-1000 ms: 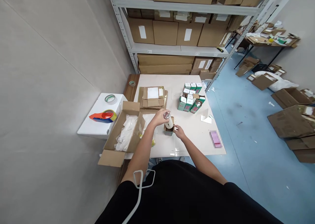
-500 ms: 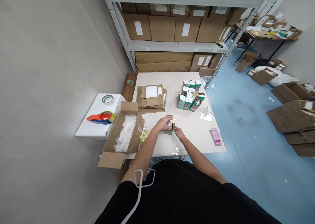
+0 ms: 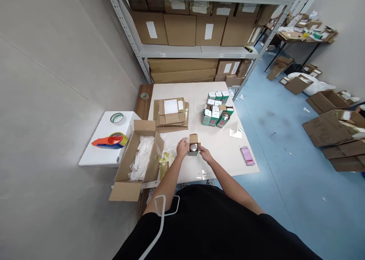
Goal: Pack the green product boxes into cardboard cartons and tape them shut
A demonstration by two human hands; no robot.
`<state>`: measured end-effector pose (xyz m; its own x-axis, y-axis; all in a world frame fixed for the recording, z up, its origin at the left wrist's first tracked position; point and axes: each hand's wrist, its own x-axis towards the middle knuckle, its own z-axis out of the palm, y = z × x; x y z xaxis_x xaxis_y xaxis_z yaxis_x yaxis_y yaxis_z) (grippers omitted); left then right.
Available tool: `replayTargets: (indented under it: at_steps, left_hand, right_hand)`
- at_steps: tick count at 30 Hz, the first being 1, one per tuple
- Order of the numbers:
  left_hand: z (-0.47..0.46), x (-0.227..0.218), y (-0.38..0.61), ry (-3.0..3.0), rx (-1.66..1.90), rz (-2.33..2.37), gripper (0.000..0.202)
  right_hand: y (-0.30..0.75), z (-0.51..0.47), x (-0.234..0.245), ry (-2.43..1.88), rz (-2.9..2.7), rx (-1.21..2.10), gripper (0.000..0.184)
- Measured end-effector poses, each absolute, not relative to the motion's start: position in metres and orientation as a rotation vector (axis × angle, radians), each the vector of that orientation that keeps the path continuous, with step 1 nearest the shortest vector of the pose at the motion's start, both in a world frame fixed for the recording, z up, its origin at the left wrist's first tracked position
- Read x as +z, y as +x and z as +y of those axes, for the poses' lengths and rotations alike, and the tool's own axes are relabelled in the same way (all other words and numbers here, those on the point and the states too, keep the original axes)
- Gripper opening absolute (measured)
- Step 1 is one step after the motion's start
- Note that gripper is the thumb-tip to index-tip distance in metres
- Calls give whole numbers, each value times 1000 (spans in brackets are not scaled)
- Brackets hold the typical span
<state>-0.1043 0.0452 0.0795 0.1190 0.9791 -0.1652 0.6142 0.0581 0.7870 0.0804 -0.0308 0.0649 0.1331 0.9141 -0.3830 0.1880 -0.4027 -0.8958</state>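
A small open cardboard box (image 3: 194,138) stands on the white table in front of me, its back flap raised. Inside its opening sits a shiny, silver, rounded object (image 3: 193,147); what lies beneath it is hidden. My left hand (image 3: 181,148) is at the left side of the box, its fingers curled against that edge. On the other side, my right hand (image 3: 204,153) pinches the right flap of the box. Further back to the right is a group of green-and-white boxes (image 3: 215,118), one of them open with a similar silver rounded top (image 3: 226,116) showing.
Flattened cardboard (image 3: 172,119) lies at the back left. A large open carton (image 3: 131,192) with white plastic bags is at the left, beside a tape dispenser (image 3: 110,141) and a tape roll (image 3: 116,117). Shelving (image 3: 182,51) with cartons stands behind. A pixelated pink item (image 3: 247,156) lies right.
My left hand has moved off the silver object to the left side of the small box, uncovering it. My right hand stays at the right flap. The view has shifted slightly.
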Motion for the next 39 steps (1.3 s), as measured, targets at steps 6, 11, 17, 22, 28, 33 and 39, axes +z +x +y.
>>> replayTargets:
  at_steps: [6,11,17,22,28,33,39]
  left_hand:
    - [46,53,-113,1386,487,1512,41]
    - [41,44,-102,1378,525,1495,62]
    - [30,53,-98,1433,707,1425,56]
    - [19,66,-110,1595,612,1274,44]
    - [16,68,-110,1623,556,1306,43]
    - [12,70,-108,1700,588,1310,43]
    - [6,70,-108,1665,635,1313,42]
  right_hand:
    - [79,-32,51,-1696,-1131,1307,86]
    - [79,-38,43,-1733,-1446,1203,77]
    - [76,-48,45,-1781,-1553,1215,76]
    - [80,-57,53,-1714,-1352,1166,65]
    - [79,-62,55,-1625,-1442,1096,68]
    - [78,-60,48,-1614,-1479,1106,71]
    - [79,-60,42,-1606,-1510,1104,75]
